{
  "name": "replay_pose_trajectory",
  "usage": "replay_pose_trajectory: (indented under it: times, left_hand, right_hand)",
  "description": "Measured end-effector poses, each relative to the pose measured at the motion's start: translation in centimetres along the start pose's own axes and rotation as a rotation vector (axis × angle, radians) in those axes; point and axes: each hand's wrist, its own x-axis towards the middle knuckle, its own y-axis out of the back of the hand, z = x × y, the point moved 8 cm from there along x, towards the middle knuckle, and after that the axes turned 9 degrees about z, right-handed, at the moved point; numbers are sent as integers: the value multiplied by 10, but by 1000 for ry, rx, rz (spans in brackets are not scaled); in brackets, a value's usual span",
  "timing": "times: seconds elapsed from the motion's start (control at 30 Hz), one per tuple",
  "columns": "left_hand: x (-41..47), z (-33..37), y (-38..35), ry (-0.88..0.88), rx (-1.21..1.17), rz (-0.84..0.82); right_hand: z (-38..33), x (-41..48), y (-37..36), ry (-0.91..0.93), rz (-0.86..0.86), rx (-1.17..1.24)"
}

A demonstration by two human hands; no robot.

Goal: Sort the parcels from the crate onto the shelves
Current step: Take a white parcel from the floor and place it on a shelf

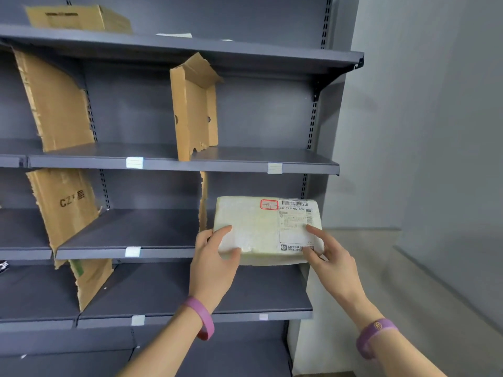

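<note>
A pale cream parcel [258,227] with a white shipping label and a red-boxed mark on top lies at the right end of a grey shelf [130,235], its front part jutting over the shelf edge. My left hand [215,257] grips its near left corner, thumb on top. Holding the near right corner is my right hand [326,254], its fingers over the label. Both wrists wear purple bands. No crate is in view.
The grey metal shelving has several levels split by upright torn cardboard dividers [194,110], one [202,202] just left of the parcel. A cardboard box [79,19] sits on the top shelf. White tags [134,162] mark the shelf edges. A grey wall [435,131] stands at the right.
</note>
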Motion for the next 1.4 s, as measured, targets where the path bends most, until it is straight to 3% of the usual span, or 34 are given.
replay_pose_trajectory:
  times: [0.47, 0.8, 1.03, 1.4]
  left_hand:
    - [18, 25, -67, -29, 53, 103]
    - [64, 125, -23, -283, -43, 345]
    - [141, 156, -26, -301, 6, 314]
    - [223, 130, -55, -369, 14, 264]
  right_hand:
    - [42, 83, 19, 48, -76, 79]
    - [-65, 136, 65, 296, 126, 209]
    - [-103, 200, 47, 365, 159, 218]
    - [-99, 263, 4, 319, 215, 163]
